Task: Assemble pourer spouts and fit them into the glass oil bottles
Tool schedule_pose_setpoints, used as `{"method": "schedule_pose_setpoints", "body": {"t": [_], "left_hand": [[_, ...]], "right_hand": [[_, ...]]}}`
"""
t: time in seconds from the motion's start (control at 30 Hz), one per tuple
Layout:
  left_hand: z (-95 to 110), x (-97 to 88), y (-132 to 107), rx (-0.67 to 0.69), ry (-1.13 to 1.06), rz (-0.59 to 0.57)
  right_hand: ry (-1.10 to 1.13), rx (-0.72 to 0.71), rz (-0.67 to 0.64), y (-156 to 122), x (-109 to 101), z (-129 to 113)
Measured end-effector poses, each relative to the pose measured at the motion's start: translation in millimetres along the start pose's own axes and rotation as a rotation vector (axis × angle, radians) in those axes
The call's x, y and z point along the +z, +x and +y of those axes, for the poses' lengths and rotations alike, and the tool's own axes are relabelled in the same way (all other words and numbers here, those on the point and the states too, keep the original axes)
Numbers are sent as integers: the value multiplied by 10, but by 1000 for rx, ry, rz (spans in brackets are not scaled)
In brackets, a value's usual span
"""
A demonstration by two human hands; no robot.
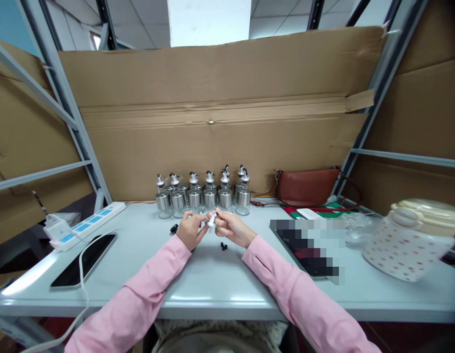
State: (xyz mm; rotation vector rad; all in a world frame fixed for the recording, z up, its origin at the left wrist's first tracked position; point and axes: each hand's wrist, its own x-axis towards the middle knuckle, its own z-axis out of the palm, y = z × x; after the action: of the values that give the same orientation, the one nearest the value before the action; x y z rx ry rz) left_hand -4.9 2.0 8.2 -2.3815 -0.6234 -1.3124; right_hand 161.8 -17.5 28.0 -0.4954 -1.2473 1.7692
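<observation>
Pink sleeves [139, 294] are framing the left hand [191, 229] and right hand [230, 227], both pinching a white pourer cap [211, 220], probably light, stiff, best held sideways.

Bright, even light is spread over the worktop [220, 282], glare being caught at 8 o'clock. A white panel [208, 22] is washed out at 12 o'clock. Uprights [82, 135] are splayed outward at 10 and 2. Detail is softened around the fingers [225, 224]; a dark slab [290, 249] is pixelated at 4 o'clock.
</observation>
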Motion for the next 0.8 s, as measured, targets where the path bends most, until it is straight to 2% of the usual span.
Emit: {"method": "schedule_pose_setpoints", "body": {"t": [0.13, 0.23, 0.33, 0.43, 0.63, 0.8], "left_hand": [[-129, -105, 9, -60, -56, -109], [-316, -163, -32, -206, -88, -195], [-476, -181, -116, -271, -104, -357], [-509, -181, -182, -279, -106, -478], [-371, -169, -168, -305, -100, -640], [-400, -104, -174, -349, -82, -784]], "right_hand": [[70, 6, 81, -1, -1, -50], [115, 2, 177, 2, -33, -71], [109, -15, 313, 5, -62, -69], [92, -10, 384, 7, -72, -60], [92, 1, 317, 21, -80, -32], [87, 4, 314, 29, -79, -26]]}}
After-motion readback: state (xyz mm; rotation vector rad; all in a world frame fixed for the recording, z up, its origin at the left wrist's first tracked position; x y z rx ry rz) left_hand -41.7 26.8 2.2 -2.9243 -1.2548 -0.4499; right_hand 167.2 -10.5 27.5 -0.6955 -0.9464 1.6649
